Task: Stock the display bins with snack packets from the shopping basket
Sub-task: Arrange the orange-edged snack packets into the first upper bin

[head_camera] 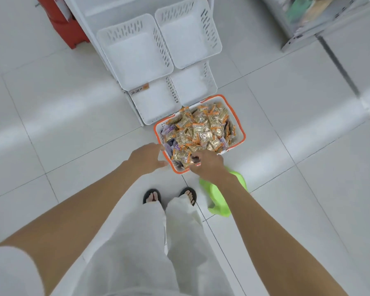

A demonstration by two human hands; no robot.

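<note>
A white shopping basket with an orange rim (243, 133) stands on the floor, heaped with gold-and-orange snack packets (202, 130) and a few purple ones (168, 131). My right hand (208, 165) reaches over the basket's near corner, its fingers curled onto a gold packet (181, 157). My left hand (146, 157) hovers at the basket's near-left rim with fingers spread, holding nothing. Beyond the basket a white rack carries empty display bins: upper left (115, 67), upper right (214, 35), lower left (158, 103) and lower right (193, 86).
A green plastic item (219, 197) lies on the tiled floor under my right forearm. My sandalled feet (152, 195) stand just short of the basket. A red object (64, 24) sits at the back left and a grey shelf unit (303, 37) at the back right.
</note>
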